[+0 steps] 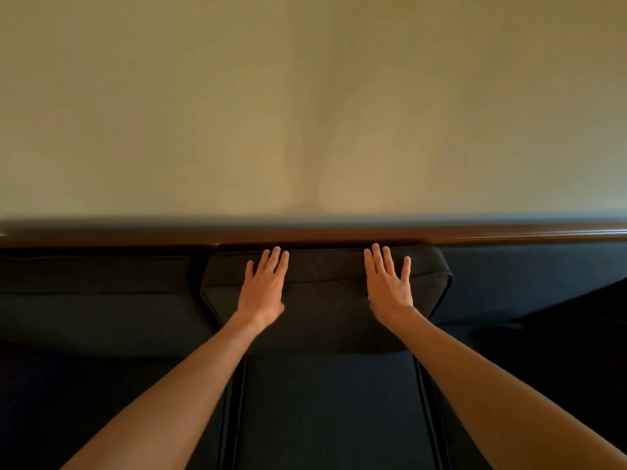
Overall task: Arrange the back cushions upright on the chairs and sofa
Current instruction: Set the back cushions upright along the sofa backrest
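A dark back cushion (325,293) stands upright at the middle of a dark sofa, leaning against the sofa's back. My left hand (264,286) lies flat on its left part, fingers spread and pointing up. My right hand (390,286) lies flat on its right part in the same way. Neither hand grips anything. Another back cushion (98,293) stands upright to the left. On the right, a further back cushion (529,279) stands against the sofa's back. The middle seat cushion (329,412) lies below, between my forearms.
A brown wooden rail (339,236) runs along the top of the sofa's back. Behind it rises a plain beige wall (305,106). A dark shape (583,320) juts in at the right edge; I cannot tell what it is.
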`<state>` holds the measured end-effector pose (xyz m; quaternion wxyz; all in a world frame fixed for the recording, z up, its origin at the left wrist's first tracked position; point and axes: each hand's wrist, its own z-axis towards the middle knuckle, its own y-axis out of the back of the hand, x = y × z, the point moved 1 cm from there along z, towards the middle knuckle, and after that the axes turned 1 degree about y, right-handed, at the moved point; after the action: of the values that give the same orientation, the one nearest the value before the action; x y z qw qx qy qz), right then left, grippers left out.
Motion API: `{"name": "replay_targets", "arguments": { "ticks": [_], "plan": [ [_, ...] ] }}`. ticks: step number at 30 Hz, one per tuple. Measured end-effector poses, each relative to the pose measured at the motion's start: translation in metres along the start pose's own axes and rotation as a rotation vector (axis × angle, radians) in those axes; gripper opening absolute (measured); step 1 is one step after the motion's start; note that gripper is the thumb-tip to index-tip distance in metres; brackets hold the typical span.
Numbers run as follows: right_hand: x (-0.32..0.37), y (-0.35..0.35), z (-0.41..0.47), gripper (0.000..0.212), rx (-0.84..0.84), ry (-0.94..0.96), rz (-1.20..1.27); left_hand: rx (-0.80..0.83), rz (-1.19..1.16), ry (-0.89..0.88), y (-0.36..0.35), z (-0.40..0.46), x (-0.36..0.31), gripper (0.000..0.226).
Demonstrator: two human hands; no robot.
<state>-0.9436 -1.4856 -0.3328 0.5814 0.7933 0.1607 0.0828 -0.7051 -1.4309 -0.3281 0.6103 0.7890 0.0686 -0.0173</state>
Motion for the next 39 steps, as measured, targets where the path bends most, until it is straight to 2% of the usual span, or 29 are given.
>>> {"name": "replay_targets", "arguments": {
  "ticks": [3,7,12,17,20,23,27,32,39],
  "plan": [
    [0.020,-0.008,-0.012,0.113,-0.048,0.100,-0.006,0.018,-0.002,-0.036,-0.010,-0.010,-0.028,0.113],
    [0.016,-0.009,-0.013,0.116,-0.022,0.191,0.009,0.034,-0.004,-0.032,-0.016,-0.009,-0.036,0.119],
    [-0.011,-0.008,-0.011,0.103,-0.028,0.154,0.053,0.047,-0.011,-0.085,-0.015,-0.008,-0.003,0.111],
    [-0.043,-0.003,-0.018,0.102,0.041,0.051,0.045,0.072,0.016,0.024,-0.011,-0.017,0.061,0.098],
    [-0.040,0.006,-0.015,0.097,0.112,0.030,0.053,0.096,0.029,0.034,-0.008,-0.017,0.065,0.094],
    [-0.032,0.015,-0.015,0.090,0.164,0.000,0.065,0.057,0.036,0.043,-0.003,-0.020,0.055,0.092],
    [-0.025,0.015,-0.026,0.084,0.144,-0.032,0.066,-0.029,0.043,0.044,-0.001,-0.033,0.040,0.086],
    [-0.013,0.020,-0.047,0.083,0.110,-0.033,0.106,-0.011,-0.030,0.005,0.008,-0.045,0.009,0.086],
    [-0.027,0.069,-0.097,0.051,0.026,0.001,0.251,-0.046,-0.206,-0.101,0.053,-0.058,-0.071,0.053]
  ]
}}
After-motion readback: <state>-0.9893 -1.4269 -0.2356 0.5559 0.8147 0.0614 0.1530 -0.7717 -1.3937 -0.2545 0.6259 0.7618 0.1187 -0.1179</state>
